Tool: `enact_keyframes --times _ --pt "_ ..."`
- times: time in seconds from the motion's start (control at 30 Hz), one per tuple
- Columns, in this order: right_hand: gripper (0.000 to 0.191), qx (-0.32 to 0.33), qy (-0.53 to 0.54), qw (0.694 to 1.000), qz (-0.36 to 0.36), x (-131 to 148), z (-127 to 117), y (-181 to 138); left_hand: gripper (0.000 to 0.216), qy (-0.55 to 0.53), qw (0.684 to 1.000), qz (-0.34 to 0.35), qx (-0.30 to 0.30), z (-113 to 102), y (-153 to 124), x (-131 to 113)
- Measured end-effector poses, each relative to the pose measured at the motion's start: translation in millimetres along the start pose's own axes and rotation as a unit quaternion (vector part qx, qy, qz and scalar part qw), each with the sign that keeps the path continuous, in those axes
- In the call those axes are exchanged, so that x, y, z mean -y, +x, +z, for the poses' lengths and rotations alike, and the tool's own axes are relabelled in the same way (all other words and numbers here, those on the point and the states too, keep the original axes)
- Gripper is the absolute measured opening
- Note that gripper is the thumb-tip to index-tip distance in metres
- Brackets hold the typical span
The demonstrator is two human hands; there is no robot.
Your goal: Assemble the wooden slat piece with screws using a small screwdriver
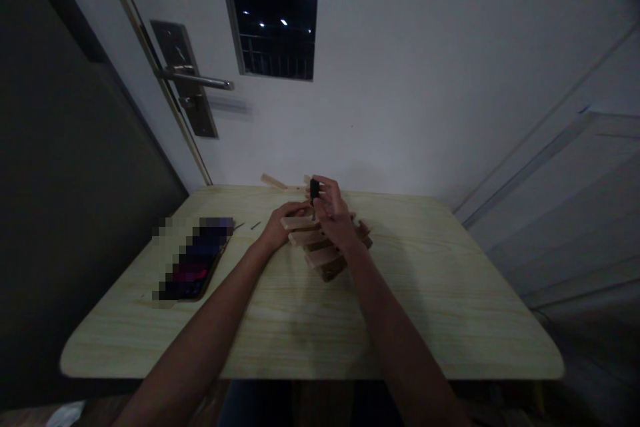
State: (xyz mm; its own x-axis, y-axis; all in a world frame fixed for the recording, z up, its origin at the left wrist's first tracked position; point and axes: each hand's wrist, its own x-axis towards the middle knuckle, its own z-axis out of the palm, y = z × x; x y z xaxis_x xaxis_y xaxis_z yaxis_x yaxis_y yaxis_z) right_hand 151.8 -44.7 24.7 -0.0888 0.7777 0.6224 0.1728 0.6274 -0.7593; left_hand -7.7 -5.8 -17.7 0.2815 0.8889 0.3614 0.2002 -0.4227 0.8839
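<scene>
At centre frame, the slatted wooden piece [324, 256] sits on the table [430, 320]; the left hand [281, 223] is at its far end, grip unclear; the right hand [337, 217] pinches a black-handled tool [315, 189], seemingly fastening a slat; next calls for steady wood.

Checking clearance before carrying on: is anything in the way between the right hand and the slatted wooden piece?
Nothing visible: the right hand is over the slatted wooden piece, holding the black tool. The left hand is close by at the piece's far left; the phone lies apart, farther left.
</scene>
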Motion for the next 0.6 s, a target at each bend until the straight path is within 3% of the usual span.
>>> enact_keyframes --times 0.13,0.3,0.47,0.6 --pt "0.039 0.001 0.029 1.0 0.0 -6 1 1 0.038 0.004 1.0 -0.002 -0.003 0 0 -1" --pt "0.041 -0.021 -0.017 0.999 0.031 -11 1 1 0.038 0.021 1.0 0.003 0.004 0 1 0" --pt "0.043 -0.01 -0.039 0.999 0.012 -3 0 1 0.038 0.025 1.0 0.002 0.001 -1 0 2" --pt "0.036 -0.018 0.007 1.0 -0.011 -1 2 0 0.038 0.025 1.0 0.007 0.005 -1 1 3"
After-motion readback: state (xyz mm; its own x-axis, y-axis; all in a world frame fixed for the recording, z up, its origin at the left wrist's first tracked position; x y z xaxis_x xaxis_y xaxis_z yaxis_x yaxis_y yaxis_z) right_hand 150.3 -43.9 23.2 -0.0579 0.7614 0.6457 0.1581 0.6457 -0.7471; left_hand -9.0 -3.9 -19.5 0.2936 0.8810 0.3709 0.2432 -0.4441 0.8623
